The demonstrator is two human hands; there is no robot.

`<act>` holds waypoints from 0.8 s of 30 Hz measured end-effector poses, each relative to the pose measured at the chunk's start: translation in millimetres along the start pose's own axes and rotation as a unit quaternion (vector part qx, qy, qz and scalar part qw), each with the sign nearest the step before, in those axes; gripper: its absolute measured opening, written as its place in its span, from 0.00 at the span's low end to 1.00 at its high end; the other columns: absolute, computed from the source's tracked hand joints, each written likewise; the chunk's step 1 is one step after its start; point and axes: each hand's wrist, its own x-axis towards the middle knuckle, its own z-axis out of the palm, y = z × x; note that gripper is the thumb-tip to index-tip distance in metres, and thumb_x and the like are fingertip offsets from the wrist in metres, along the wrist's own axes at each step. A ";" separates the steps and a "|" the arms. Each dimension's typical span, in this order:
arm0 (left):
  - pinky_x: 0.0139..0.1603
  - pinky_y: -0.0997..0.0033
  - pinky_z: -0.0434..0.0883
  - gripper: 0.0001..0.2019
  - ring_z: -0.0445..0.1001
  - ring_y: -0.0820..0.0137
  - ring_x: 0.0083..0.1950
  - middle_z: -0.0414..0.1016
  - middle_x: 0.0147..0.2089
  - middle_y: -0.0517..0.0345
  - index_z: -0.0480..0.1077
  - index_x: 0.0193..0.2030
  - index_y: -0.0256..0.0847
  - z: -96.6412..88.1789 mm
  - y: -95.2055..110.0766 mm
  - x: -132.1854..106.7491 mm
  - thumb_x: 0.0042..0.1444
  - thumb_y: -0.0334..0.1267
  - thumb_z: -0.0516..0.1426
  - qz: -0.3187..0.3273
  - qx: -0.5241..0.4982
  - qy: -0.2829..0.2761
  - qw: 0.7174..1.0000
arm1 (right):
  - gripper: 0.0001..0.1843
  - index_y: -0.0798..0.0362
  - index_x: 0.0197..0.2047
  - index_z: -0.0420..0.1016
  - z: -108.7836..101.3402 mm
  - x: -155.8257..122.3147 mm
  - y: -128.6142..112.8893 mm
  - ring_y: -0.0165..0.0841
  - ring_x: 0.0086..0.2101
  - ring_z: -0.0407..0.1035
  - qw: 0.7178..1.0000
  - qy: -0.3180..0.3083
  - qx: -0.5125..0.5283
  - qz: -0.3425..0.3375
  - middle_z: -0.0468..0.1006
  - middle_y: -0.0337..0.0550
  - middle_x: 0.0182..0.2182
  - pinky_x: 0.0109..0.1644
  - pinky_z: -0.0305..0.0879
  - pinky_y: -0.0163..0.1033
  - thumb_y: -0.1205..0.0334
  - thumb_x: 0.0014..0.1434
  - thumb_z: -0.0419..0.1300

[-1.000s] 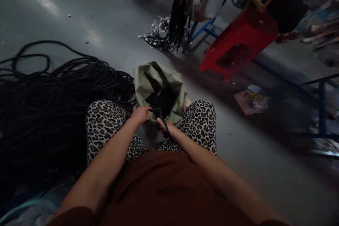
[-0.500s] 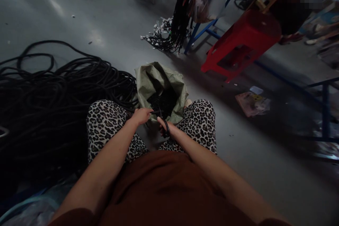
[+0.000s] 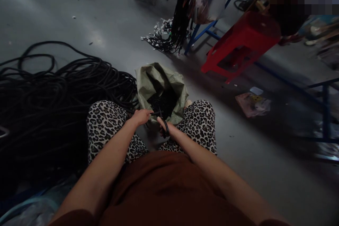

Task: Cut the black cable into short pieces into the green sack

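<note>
My left hand (image 3: 142, 116) is closed round a black cable (image 3: 154, 113), whose end sticks out past the fingers to the right. Black-handled scissors (image 3: 166, 129) are gripped in my right hand (image 3: 163, 125), their blades pointing up and away beside the cable end. Whether the blades touch the cable, I cannot tell. Both hands are at the near rim of an open greenish woven sack (image 3: 144, 86), which stands between my knees. Dark pieces (image 3: 165, 102) lie inside it, too dim to make out singly.
A big tangled heap of black cable (image 3: 79, 81) spreads over the floor on the left. Beyond the sack, a bundle of black cords (image 3: 178, 24) with white ends hangs by a blue frame (image 3: 196, 37). A red stool (image 3: 238, 47) and a plastic packet (image 3: 249, 104) are at right.
Both hands keep nearly the same place and grip. At the upper right, the blurred person by the stool has shifted slightly.
</note>
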 end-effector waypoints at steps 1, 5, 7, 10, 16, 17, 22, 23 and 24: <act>0.57 0.64 0.63 0.21 0.68 0.63 0.58 0.72 0.56 0.57 0.65 0.59 0.53 -0.5 0.5 0.0 0.60 0.39 0.46 -0.004 -0.002 -0.004 1.000 | 0.32 0.59 0.34 0.69 0.5 -0.5 -0.3 0.28 0.14 0.65 1.000 -0.002 0.000 -0.002 0.69 0.40 0.16 0.13 0.57 0.29 0.34 0.56 0.50; 0.56 0.64 0.63 0.20 0.68 0.63 0.58 0.72 0.56 0.57 0.65 0.59 0.53 -3.3 3.5 -0.1 0.60 0.39 0.46 -0.008 -0.002 -0.011 1.000 | 0.31 0.58 0.30 0.67 1.4 1.0 2.6 0.28 0.12 0.63 1.000 -0.009 0.003 -0.029 0.66 0.38 0.13 0.13 0.61 0.31 0.34 0.57 0.50; 0.56 0.66 0.63 0.20 0.68 0.64 0.57 0.72 0.55 0.59 0.66 0.58 0.55 -4.5 5.1 -0.1 0.60 0.40 0.47 -0.015 -0.002 -0.009 1.000 | 0.30 0.58 0.29 0.66 1.1 3.3 5.5 0.27 0.11 0.62 0.999 -0.003 -0.007 -0.045 0.65 0.36 0.12 0.13 0.61 0.31 0.35 0.57 0.50; 0.55 0.66 0.63 0.20 0.69 0.64 0.57 0.73 0.55 0.60 0.66 0.57 0.55 -4.7 7.0 0.5 0.59 0.40 0.48 -0.026 -0.001 -0.005 1.000 | 0.29 0.57 0.28 0.67 0.4 6.6 8.8 0.27 0.11 0.62 0.998 0.000 -0.024 -0.062 0.64 0.36 0.12 0.12 0.61 0.30 0.36 0.58 0.50; 0.54 0.63 0.64 0.20 0.68 0.62 0.57 0.72 0.55 0.55 0.66 0.58 0.52 -0.6 7.4 3.6 0.60 0.39 0.46 -0.006 0.006 0.004 1.000 | 0.30 0.58 0.25 0.67 -0.8 8.9 11.7 0.27 0.10 0.61 0.997 0.018 -0.050 -0.058 0.63 0.36 0.11 0.13 0.60 0.29 0.37 0.58 0.50; 0.54 0.62 0.64 0.20 0.69 0.62 0.57 0.72 0.55 0.55 0.66 0.58 0.52 -0.1 7.5 4.1 0.60 0.39 0.46 -0.003 0.006 0.005 1.000 | 0.29 0.57 0.25 0.67 -1.0 9.2 12.3 0.27 0.10 0.62 0.997 0.021 -0.053 -0.060 0.63 0.36 0.11 0.13 0.60 0.29 0.37 0.58 0.50; 0.55 0.63 0.63 0.20 0.68 0.63 0.57 0.72 0.55 0.57 0.66 0.57 0.54 0.9 9.4 5.2 0.60 0.38 0.45 0.005 0.014 0.004 1.000 | 0.28 0.57 0.24 0.66 -1.3 11.7 16.3 0.27 0.10 0.61 0.996 0.030 -0.059 -0.063 0.61 0.35 0.09 0.13 0.59 0.29 0.38 0.58 0.50; 0.56 0.63 0.63 0.20 0.68 0.64 0.57 0.72 0.55 0.57 0.66 0.57 0.54 1.2 9.9 5.3 0.60 0.38 0.45 0.006 0.018 0.006 1.000 | 0.28 0.57 0.25 0.67 -1.3 12.1 16.8 0.27 0.10 0.60 0.996 0.031 -0.059 -0.062 0.61 0.35 0.09 0.13 0.59 0.29 0.38 0.58 0.50; 0.56 0.62 0.63 0.20 0.68 0.64 0.57 0.72 0.55 0.56 0.66 0.57 0.54 1.6 10.2 5.5 0.60 0.38 0.45 0.006 0.022 0.007 1.000 | 0.28 0.57 0.25 0.67 -1.4 12.3 17.1 0.27 0.10 0.60 0.996 0.032 -0.060 -0.061 0.61 0.35 0.09 0.13 0.59 0.30 0.38 0.58 0.51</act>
